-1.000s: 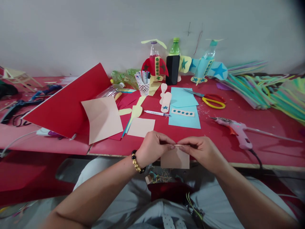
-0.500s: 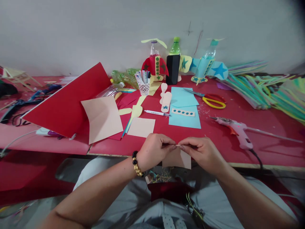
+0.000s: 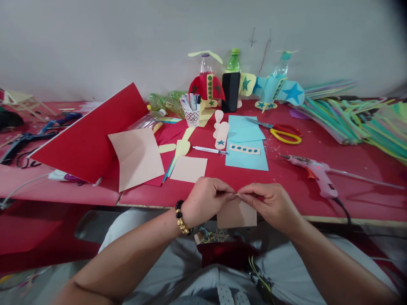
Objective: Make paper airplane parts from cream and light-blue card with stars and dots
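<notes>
Between my two hands hangs a piece of beige paper [image 3: 237,214], over the table's front edge. My left hand [image 3: 208,197] pinches its upper edge, with a beaded bracelet [image 3: 182,218] on that wrist. Fingertip to fingertip with it, my right hand [image 3: 270,201] pinches the same edge; my fingers hide most of that edge. Just beyond my left hand a beige square of paper [image 3: 188,169] lies flat. Farther off are a white pen [image 3: 208,150], a beige strip with dark dots [image 3: 244,149] and blue paper [image 3: 246,162].
A pink hot glue gun [image 3: 318,169] lies at the right, its cord over the edge. Scissors [image 3: 284,133] rest behind it. A red board [image 3: 95,135] leans at the left behind a larger beige sheet [image 3: 136,159]. Decorated bottles [image 3: 280,82] and a phone [image 3: 230,91] stand by the wall.
The hanging beige paper has swung slightly, its lower edge now a little lower and more level. Both hands keep their pinch in nearly the same place.
</notes>
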`<state>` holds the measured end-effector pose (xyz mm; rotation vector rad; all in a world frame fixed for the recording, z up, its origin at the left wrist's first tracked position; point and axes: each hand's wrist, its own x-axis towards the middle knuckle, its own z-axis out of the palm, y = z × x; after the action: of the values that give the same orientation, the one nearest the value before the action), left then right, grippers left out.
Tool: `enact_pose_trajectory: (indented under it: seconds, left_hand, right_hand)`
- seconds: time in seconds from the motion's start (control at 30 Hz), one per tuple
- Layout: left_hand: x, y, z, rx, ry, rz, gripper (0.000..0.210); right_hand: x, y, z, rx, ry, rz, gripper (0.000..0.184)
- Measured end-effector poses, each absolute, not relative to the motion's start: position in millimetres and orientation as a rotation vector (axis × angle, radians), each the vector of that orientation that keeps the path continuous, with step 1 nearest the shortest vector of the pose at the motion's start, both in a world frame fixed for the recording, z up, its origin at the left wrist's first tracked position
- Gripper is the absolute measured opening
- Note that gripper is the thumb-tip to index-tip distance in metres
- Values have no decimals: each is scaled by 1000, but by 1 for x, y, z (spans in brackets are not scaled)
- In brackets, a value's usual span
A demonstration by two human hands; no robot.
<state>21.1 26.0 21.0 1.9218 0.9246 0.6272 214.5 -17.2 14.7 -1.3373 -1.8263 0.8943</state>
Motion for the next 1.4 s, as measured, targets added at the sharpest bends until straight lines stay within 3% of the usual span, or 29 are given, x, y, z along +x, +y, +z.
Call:
enact_pose_trajectory:
  seconds: [0.27,0.6,1.4]
  left_hand:
    - [20,32,20,1892,952,651,12]
    - [11,46,20,1639,984,631,21]
    - [12,47,19,1329,898,661,21]
  right_hand:
    - [218,-14,14,-1406,-1763,1037,21]
    - [223,-12,13,-1373,-1581,998,16]
    - [228,-6,6,-1301,-1373,1103,13]
